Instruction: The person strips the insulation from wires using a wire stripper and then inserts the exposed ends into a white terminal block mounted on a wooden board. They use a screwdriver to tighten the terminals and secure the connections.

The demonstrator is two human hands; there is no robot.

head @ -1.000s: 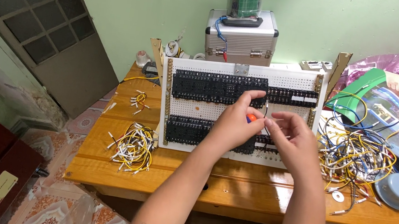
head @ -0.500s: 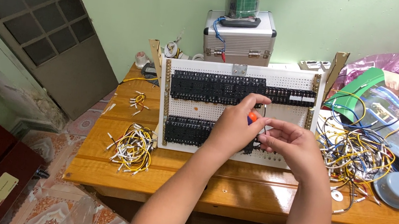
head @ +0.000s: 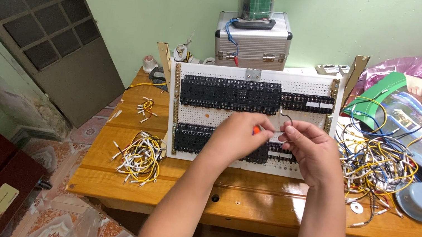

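Perforated panel (head: 252, 88) leans upright on my wooden table (head: 243, 197). My left hand (head: 236, 139) grips an orange-handled tool (head: 257, 130) against it; my right hand (head: 310, 151) pinches a black wire (head: 286, 115).

Both hands (head: 275, 143) cover the perforated board's (head: 253, 80) lower relay row; the orange-tipped tool (head: 257, 131) is mostly hidden.

Two hands, left hand (head: 238, 140) and right hand (head: 310, 151), at one white perforated board (head: 229, 73). Two rows of black terminal blocks (head: 229, 93) on it. One metal case (head: 251, 43). Three wire bundles: small (head: 146, 108), medium (head: 140, 155), large tangle (head: 379, 162). One grey round disc (head: 419, 199).
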